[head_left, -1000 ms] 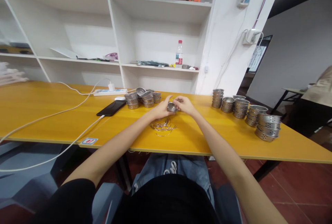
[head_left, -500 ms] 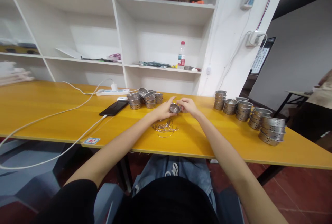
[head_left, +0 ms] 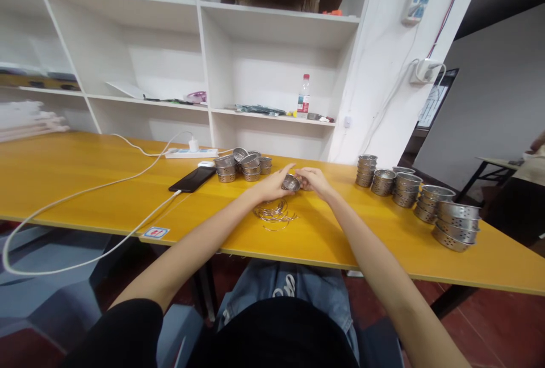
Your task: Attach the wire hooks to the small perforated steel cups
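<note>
My left hand (head_left: 275,185) is closed around a small perforated metal cup (head_left: 291,183), its open top tilted toward me. At the cup's right side is my right hand (head_left: 314,180), fingers pinched together near the rim; what they hold, if anything, is too small to make out. Just below the hands lies a loose heap of thin metal wire rings (head_left: 276,212). Stacked perforated cups (head_left: 251,170) stand to the left of my hands, some tipped. More stacks of cups (head_left: 457,226) are at the right.
A black phone (head_left: 192,179) on a white charging cable (head_left: 145,221) lies left of the cups. Behind it is a power strip (head_left: 191,154). White shelves (head_left: 272,115) rise behind the yellow table (head_left: 106,186), holding a bottle (head_left: 303,98). Part of another person (head_left: 532,166) shows at far right.
The camera view has shifted, so the scene sits lower and further right. The cup now tilts more toward me, and my right hand's fingers have moved from over its top to its right side.
</note>
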Demonstrator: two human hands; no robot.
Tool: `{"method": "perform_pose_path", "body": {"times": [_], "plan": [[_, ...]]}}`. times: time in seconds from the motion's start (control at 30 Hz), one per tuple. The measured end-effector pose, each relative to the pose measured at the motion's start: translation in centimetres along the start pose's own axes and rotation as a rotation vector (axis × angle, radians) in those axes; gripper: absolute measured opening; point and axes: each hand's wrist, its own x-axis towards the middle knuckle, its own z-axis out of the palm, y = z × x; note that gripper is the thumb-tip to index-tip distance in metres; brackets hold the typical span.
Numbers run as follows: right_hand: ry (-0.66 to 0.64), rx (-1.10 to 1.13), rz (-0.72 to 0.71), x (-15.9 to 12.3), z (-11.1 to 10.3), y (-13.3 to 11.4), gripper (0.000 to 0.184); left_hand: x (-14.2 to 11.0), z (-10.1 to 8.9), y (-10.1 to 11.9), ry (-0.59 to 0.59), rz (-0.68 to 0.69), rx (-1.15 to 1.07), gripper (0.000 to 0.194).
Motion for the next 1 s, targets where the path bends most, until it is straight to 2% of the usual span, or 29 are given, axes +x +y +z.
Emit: {"method": "perform_pose_path", "body": {"times": [0.5,0.83,1.0], "plan": [[-0.040,0.006,-0.009,-0.1,-0.6,0.2,0.037,0.1,0.0,0.0,0.000,0.003,-0.033,0.099],[-0.102,0.016,0.081,-0.6,-1.5,0.0,0.042,0.0,0.0,0.2,-0.021,0.001,0.005,0.095],[-0.118,0.039,0.053,-0.6,-1.5,0.0,0.045,0.0,-0.2,0.5,-0.022,-0.001,-0.003,0.094]]}}
